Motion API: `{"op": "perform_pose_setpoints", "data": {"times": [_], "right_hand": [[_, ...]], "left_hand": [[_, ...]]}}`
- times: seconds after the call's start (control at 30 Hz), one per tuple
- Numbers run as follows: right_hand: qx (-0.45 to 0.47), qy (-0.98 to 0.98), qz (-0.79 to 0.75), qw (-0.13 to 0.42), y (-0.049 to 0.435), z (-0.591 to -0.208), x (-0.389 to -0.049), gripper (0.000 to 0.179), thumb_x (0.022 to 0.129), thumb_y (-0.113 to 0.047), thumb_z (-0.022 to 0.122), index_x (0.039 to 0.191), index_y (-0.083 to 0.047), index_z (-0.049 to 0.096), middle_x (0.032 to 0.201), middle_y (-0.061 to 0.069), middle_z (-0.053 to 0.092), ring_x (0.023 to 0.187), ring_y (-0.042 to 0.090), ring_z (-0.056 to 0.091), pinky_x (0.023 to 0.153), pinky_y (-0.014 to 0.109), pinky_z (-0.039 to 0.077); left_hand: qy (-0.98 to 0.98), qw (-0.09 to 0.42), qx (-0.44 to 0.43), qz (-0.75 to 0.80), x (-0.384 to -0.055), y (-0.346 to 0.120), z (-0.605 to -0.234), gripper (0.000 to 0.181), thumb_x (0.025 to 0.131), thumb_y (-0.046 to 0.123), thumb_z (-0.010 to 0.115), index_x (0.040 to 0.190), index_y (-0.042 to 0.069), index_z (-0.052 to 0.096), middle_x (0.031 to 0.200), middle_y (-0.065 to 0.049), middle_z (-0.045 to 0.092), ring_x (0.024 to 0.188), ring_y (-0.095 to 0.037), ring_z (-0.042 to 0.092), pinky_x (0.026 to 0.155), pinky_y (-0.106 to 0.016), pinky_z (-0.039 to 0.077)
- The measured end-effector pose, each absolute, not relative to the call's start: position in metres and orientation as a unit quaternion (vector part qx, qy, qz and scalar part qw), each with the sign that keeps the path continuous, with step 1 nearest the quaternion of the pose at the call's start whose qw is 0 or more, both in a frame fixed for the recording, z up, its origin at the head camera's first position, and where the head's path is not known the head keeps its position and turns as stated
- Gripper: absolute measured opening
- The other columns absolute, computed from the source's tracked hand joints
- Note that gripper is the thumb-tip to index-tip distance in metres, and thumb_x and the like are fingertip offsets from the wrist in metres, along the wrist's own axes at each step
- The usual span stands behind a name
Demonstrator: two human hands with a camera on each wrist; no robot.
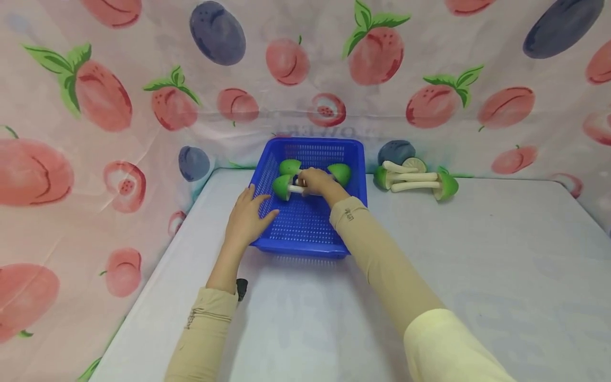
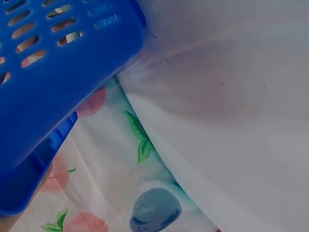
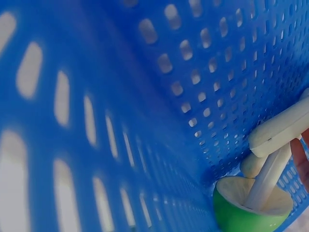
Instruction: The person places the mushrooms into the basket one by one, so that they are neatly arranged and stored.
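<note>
Inside the blue plastic basket [image 1: 305, 225] lie toy mushrooms with green caps and whitish stems. My right hand [image 1: 319, 183] reaches in over the right side and pinches a mushroom stem [image 3: 282, 128]; the fingers cover part of it, and I cannot tell which cap it belongs to. To its left are a front green-capped mushroom [image 1: 281, 188] and another cap [image 1: 289, 166] behind. A third green cap [image 1: 340, 173] shows just right of the hand. My left hand [image 1: 244, 218] rests against the basket's left rim, with fingers and thumb spread.
Outside the basket, to its right, more toy mushrooms [image 1: 446, 185] lie in a group with their stems side by side. A white cloth [image 1: 501, 254] covers the table. Fruit-printed fabric [image 1: 286, 111] hangs along the back and left. A small dark object [image 1: 242, 288] shows beside the left wrist.
</note>
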State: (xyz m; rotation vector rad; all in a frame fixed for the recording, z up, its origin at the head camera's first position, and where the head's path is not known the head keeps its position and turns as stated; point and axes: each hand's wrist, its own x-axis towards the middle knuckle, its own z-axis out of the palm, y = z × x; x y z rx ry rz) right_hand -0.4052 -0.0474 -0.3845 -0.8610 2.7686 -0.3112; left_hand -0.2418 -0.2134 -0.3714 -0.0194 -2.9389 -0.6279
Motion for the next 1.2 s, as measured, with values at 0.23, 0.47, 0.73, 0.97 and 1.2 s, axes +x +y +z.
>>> {"op": "perform_pose_setpoints", "data": {"times": [0.23, 0.47, 0.73, 0.97, 1.2], "right_hand": [[-0.321, 0.931, -0.152, 0.089, -0.044, -0.377, -0.405, 0.028, 0.086, -0.016, 0.069, 0.111, -0.005, 0.065, 0.107, 0.012, 0.065, 0.1, 0.026, 0.059, 0.088, 0.037, 0.05], [-0.338, 0.92, -0.192, 0.054, -0.042, -0.372, -0.407, 0.022, 0.087, -0.014, 0.067, 0.106, -0.001, 0.067, 0.102, 0.015, 0.068, 0.097, 0.027, 0.063, 0.087, 0.038, 0.051], [-0.343, 0.899, -0.272, 0.013, -0.041, -0.371, -0.404, 0.021, 0.089, -0.015, 0.064, 0.103, 0.0, 0.067, 0.096, 0.017, 0.07, 0.089, 0.027, 0.065, 0.084, 0.038, 0.052], [-0.301, 0.852, -0.426, -0.038, -0.04, -0.357, -0.401, 0.022, 0.092, -0.016, 0.061, 0.105, 0.001, 0.066, 0.103, 0.018, 0.069, 0.091, 0.027, 0.064, 0.083, 0.035, 0.052], [-0.295, 0.811, -0.502, -0.053, -0.039, -0.332, -0.395, 0.023, 0.091, -0.013, 0.062, 0.107, 0.003, 0.066, 0.103, 0.019, 0.068, 0.086, 0.02, 0.061, 0.078, 0.027, 0.05]], "left_hand": [[-0.976, 0.07, -0.009, -0.205, -0.243, -0.214, -0.372, 0.054, 0.091, 0.042, 0.057, 0.132, 0.008, 0.053, 0.153, -0.023, 0.025, 0.144, -0.037, 0.019, 0.115, -0.055, 0.023], [-0.975, 0.069, -0.008, -0.209, -0.244, -0.213, -0.371, 0.054, 0.091, 0.042, 0.058, 0.133, 0.008, 0.053, 0.153, -0.023, 0.025, 0.144, -0.037, 0.018, 0.115, -0.054, 0.022], [-0.975, 0.06, -0.001, -0.214, -0.242, -0.213, -0.371, 0.054, 0.091, 0.042, 0.057, 0.134, 0.008, 0.052, 0.154, -0.022, 0.024, 0.145, -0.037, 0.017, 0.115, -0.055, 0.022], [-0.975, 0.064, 0.002, -0.214, -0.242, -0.213, -0.369, 0.054, 0.091, 0.042, 0.057, 0.134, 0.008, 0.052, 0.154, -0.021, 0.024, 0.145, -0.036, 0.017, 0.115, -0.055, 0.022], [-0.976, 0.061, 0.001, -0.211, -0.244, -0.212, -0.369, 0.054, 0.091, 0.041, 0.057, 0.134, 0.007, 0.052, 0.154, -0.022, 0.024, 0.144, -0.036, 0.018, 0.116, -0.052, 0.021]]}}
